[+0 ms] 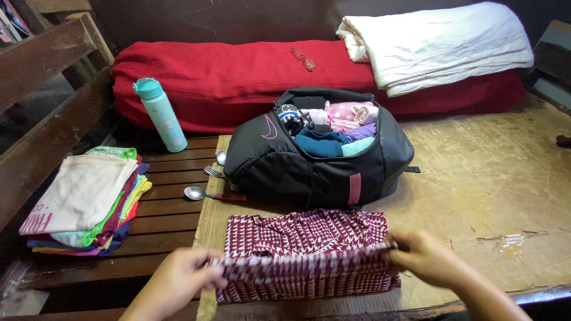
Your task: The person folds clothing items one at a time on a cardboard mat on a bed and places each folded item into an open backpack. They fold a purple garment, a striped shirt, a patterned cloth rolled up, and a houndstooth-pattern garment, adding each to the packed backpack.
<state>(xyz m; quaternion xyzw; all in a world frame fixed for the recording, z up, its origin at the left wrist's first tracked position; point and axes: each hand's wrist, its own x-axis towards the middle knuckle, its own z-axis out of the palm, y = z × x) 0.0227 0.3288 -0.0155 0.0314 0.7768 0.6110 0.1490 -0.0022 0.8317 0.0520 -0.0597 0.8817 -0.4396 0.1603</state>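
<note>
Only the person's two hands and forearms enter from the lower edge of the head view; the left hand [178, 279] and the right hand [425, 257] are both bare, with no glove, ring or bracelet showing. No watch or strap sits at either wrist; the forearms are uncovered as far as the frame shows, and no sleeve edge comes into view.

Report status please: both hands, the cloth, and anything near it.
Left hand and right hand grip near edge of patterned cloth, lifting it into a fold. Open backpack just behind; spoon beside it.
</note>
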